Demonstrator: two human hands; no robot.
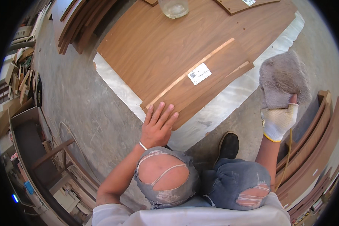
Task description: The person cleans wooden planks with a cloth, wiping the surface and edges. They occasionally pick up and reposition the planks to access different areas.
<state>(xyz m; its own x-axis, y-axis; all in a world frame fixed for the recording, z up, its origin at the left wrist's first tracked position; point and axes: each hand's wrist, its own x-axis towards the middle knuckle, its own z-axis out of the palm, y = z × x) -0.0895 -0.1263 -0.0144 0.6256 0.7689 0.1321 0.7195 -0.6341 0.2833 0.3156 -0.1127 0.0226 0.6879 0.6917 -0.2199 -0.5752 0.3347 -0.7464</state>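
My bare left hand (pixel 159 126) lies flat with its fingers stretched out on the near corner of a brown wood-grain board (pixel 211 92). That board has a pale groove strip and a white label (pixel 199 74) on it, and it rests on a larger wood-grain panel (pixel 150 49). Off to the right, past the panel's edge, my right hand (pixel 280 121) in a white knitted glove grips a grey-brown fluffy cloth (pixel 284 77). A bare fingertip pokes out of the glove onto the cloth. The cloth hangs clear of the boards.
Whitish sheeting (pixel 222 109) lies under the panel on the concrete floor (pixel 83 86). A clear container (pixel 174 8) stands at the far side. Stacked brown boards lie at far left (pixel 81 22) and lower right (pixel 312 150). A wooden frame (pixel 52 154) and scraps fill the left.
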